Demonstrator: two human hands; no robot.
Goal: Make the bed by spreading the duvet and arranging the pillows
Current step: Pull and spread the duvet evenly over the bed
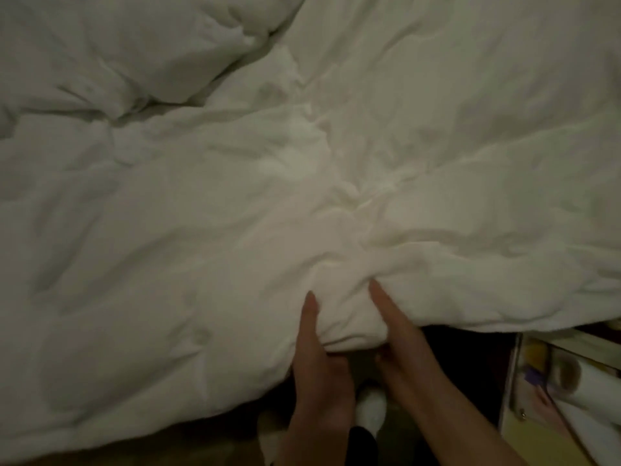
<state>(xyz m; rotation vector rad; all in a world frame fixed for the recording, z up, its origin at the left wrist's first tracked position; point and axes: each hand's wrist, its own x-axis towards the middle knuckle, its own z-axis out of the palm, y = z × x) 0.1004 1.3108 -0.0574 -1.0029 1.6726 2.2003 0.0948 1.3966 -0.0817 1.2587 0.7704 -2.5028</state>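
Observation:
A white, crumpled duvet (pixel 235 196) covers nearly the whole view, lying over the bed with its near edge hanging toward me. My left hand (pixel 314 344) and my right hand (pixel 393 324) hold a bunched fold of that near edge between them. Each thumb lies on top of the fabric, and the other fingers are curled under the fold, out of sight. A thicker bunched mass of the duvet (pixel 127 52) lies at the far left. No pillow can be told apart from the bedding.
An open box or shelf (pixel 568 375) with rolled white items and a thin cord stands at the lower right, close beside the bed. My feet in white socks (pixel 369 408) stand on a dark floor just below the duvet's edge.

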